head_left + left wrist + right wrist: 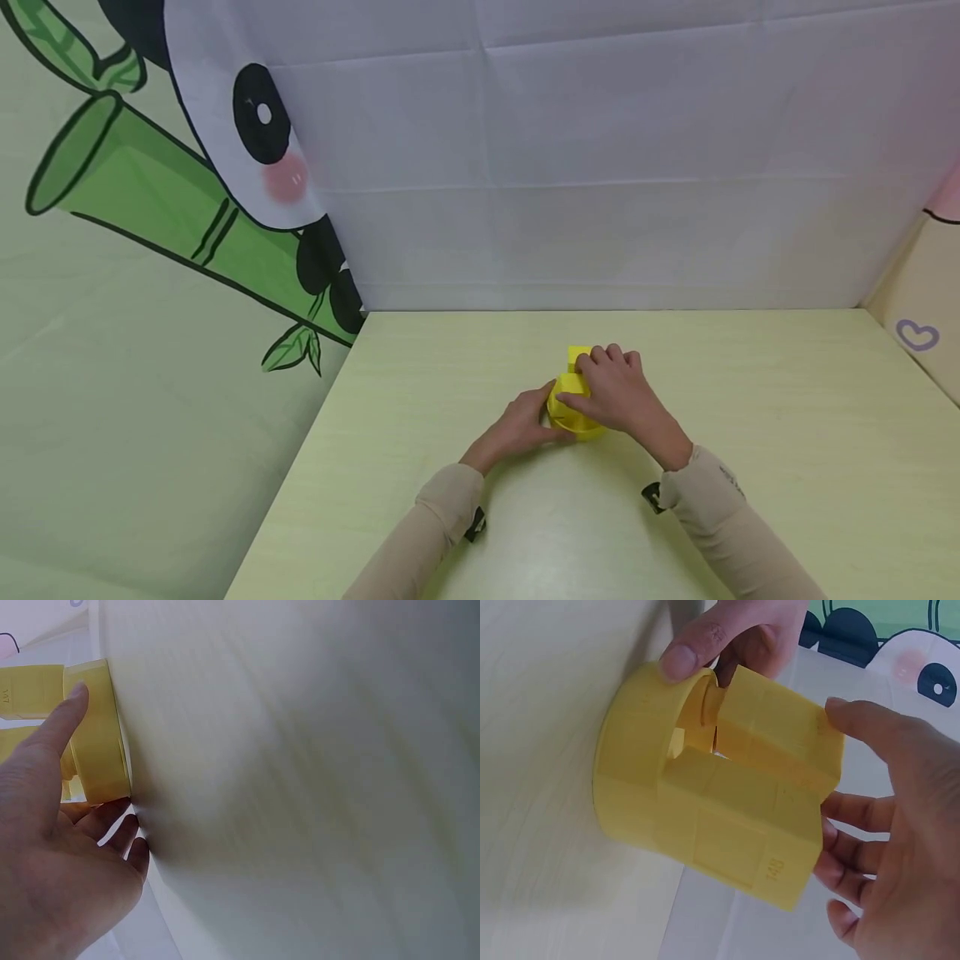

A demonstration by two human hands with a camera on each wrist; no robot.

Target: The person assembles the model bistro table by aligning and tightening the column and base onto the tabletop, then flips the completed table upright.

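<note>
A shallow round yellow container (588,434) stands on the table, with two boxy yellow blocks upright in it. My left hand (525,423) grips the container from the side; in the left wrist view its thumb (69,712) lies along the wall. My right hand (618,390) holds the blocks near their top ends. In the right wrist view, the thumb (862,720) touches one block (776,735), and the fingers curl by the end of the other block (739,825), which bears raised digits. Part of the container's inside is hidden behind the blocks.
The pale table (420,375) ends at a white cloth wall (570,208) behind the hands. On the left hangs a printed green backdrop (135,400). Each sleeve has a dark device at the wrist.
</note>
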